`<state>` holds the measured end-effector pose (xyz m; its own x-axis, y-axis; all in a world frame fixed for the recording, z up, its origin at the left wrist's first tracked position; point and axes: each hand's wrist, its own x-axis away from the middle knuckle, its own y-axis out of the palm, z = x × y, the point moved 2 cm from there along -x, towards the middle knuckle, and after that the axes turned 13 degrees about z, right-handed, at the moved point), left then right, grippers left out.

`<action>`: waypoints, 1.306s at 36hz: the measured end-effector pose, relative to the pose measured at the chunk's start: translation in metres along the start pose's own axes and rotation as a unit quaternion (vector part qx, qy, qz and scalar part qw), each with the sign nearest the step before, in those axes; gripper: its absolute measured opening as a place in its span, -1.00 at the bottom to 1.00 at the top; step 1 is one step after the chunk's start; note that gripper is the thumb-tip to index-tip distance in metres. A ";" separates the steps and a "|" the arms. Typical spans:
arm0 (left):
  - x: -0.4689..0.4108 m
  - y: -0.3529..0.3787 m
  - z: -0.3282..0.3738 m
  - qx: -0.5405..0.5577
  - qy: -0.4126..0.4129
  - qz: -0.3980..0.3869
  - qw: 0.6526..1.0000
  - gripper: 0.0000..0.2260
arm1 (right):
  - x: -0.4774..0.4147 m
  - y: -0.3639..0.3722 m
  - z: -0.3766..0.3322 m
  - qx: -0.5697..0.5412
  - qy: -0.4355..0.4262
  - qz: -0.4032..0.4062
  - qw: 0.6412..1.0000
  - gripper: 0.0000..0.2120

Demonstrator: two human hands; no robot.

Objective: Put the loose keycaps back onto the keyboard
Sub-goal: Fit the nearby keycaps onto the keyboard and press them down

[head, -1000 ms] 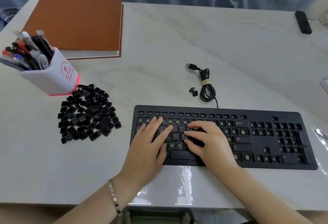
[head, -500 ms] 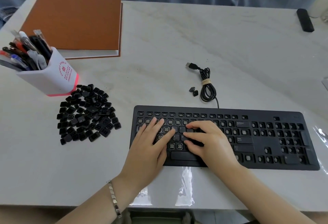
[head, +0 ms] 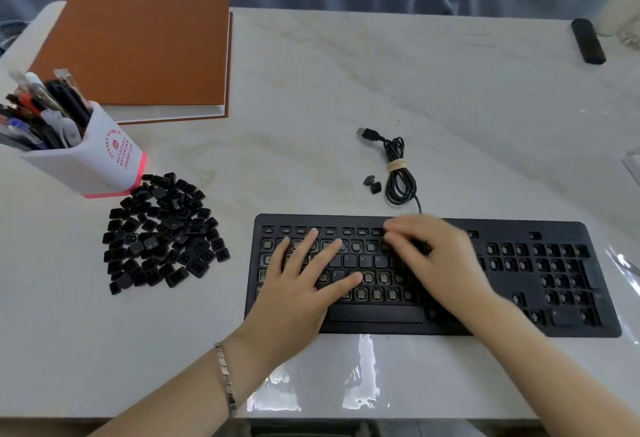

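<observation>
A black keyboard (head: 540, 298) lies at the near side of the table, most of its key seats bare; a few caps such as T, Y, U, F and the space bar sit in place. My left hand (head: 304, 284) rests flat on the keyboard's left part, fingers spread and straight. Blurred by motion, my right hand (head: 433, 260) hovers over the upper middle rows with relaxed fingers and nothing visible in it. A heap of loose black keycaps (head: 162, 232) lies on the table left of the keyboard. Two more loose keycaps (head: 372, 184) lie behind the keyboard beside the cable.
The keyboard's coiled USB cable (head: 398, 173) lies behind it. A white pen holder (head: 93, 159) full of pens stands behind the keycap heap. A brown book (head: 138, 52) lies at the back left. A black oblong object (head: 588, 41) sits at the far right.
My right hand has lifted off the middle keys and moved up and to the right, uncovering fitted caps. My left hand stays flat on the keyboard's left part.
</observation>
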<state>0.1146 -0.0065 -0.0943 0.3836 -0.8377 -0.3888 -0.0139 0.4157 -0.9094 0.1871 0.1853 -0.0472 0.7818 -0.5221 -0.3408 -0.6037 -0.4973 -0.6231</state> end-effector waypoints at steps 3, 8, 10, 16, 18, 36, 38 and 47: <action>-0.001 0.000 -0.003 0.031 0.000 0.000 1.000 -0.56 | -0.024 0.000 0.007 0.044 0.020 0.024 0.999 -0.88; -0.002 -0.003 -0.006 0.037 0.008 0.001 0.999 -0.56 | -0.065 0.019 0.009 0.128 0.005 -0.062 0.990 -0.75; -0.003 -0.004 -0.006 0.030 0.010 0.004 0.999 -0.55 | -0.078 0.029 0.008 0.168 0.008 -0.110 0.980 -0.70; -0.006 -0.007 -0.004 0.014 0.012 -0.012 1.000 -0.58 | -0.102 0.054 0.007 0.316 -0.010 -0.217 0.923 -0.78; -0.006 -0.008 -0.003 0.021 0.005 -0.020 1.000 -0.58 | -0.105 0.056 0.006 0.346 -0.021 -0.237 0.908 -0.82; -0.062 -0.053 -0.007 0.511 -0.503 0.067 0.694 -0.84 | -0.044 0.006 -0.035 -0.100 0.130 -0.076 0.984 -0.77; -0.068 -0.056 -0.004 0.544 -0.519 0.036 0.658 -0.89 | -0.035 -0.004 -0.046 -0.118 0.127 -0.083 0.981 -0.76; -0.074 -0.057 0.015 0.562 -0.501 0.000 0.658 -0.95 | -0.015 -0.022 -0.062 -0.093 0.093 -0.120 0.984 -0.65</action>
<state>0.1012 0.0374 -0.0114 0.8081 -0.4170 0.4161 0.4612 0.8873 -0.0064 0.1792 0.1613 0.0154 0.8736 -0.4837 -0.0533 -0.4369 -0.7313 -0.5238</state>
